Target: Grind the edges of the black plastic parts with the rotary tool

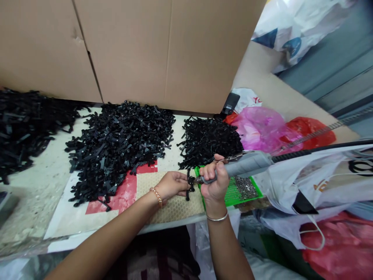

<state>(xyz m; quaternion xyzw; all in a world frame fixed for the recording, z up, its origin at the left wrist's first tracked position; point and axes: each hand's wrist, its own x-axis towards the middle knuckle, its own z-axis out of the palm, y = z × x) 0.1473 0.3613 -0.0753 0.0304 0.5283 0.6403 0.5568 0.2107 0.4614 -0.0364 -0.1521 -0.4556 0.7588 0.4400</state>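
Grey driver (246, 166) partly behind right grip (216, 182)

Power driver (247, 165) matt plastic; box (131, 50) smooth cardboard.

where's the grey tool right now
Right of centre in the head view: the grey tool is in the right hand, its tip at the black part.

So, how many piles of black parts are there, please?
3: the left pile, partly out of frame; the middle pile; the right pile, behind the green tray. More may be hidden.
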